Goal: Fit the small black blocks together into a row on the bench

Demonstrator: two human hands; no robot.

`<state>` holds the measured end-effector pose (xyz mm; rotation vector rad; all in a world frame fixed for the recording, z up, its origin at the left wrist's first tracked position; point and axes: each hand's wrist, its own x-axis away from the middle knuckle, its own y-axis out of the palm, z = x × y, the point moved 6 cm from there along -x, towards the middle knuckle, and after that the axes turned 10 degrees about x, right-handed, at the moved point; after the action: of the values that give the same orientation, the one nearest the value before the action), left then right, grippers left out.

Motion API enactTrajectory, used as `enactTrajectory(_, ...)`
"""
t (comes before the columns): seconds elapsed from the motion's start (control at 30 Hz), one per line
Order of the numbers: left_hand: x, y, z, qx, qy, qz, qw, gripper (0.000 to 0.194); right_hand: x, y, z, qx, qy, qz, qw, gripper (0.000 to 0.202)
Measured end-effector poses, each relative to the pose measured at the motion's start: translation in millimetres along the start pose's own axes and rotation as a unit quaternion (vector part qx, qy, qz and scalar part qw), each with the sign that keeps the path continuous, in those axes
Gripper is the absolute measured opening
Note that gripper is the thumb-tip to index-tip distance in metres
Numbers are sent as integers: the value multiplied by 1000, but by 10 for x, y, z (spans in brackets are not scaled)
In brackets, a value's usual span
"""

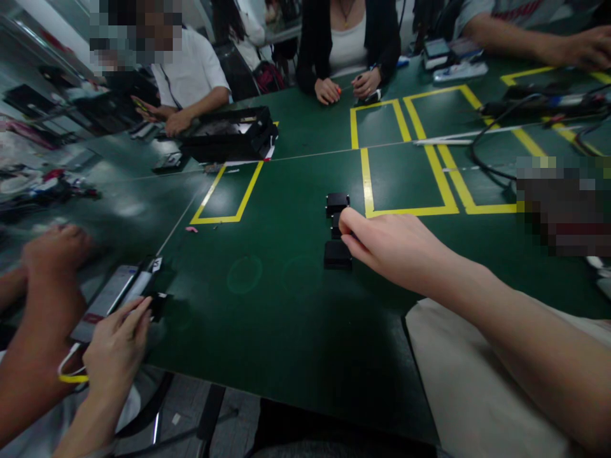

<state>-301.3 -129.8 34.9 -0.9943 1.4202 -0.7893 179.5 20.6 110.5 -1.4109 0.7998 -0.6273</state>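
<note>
Right hand (389,248) pinches the middle block (335,226) of three in a row. Left hand (117,343) grips another black block (156,306) beside a phone (113,280).

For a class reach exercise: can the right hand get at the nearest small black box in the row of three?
Probably yes: the right hand is close beside the nearest box, whose top looks largely uncovered, though the fingers are at the middle box.

Three blocks (336,226) in row, front to back, on table (267,337); phone (105,300) at left, open box (224,151) behind left, taped rectangles (415,211) behind right.
</note>
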Motion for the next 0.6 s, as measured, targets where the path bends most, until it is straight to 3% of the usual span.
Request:
enactTrajectory(0.37,13,-6,7,25,-20,20,999,39,1,13,8,-6,0,-4,1000,20)
enactTrajectory(0.6,-29,-24,50,27,-32,-28,999,43,3,3,7,-15,-4,-14,1000,21)
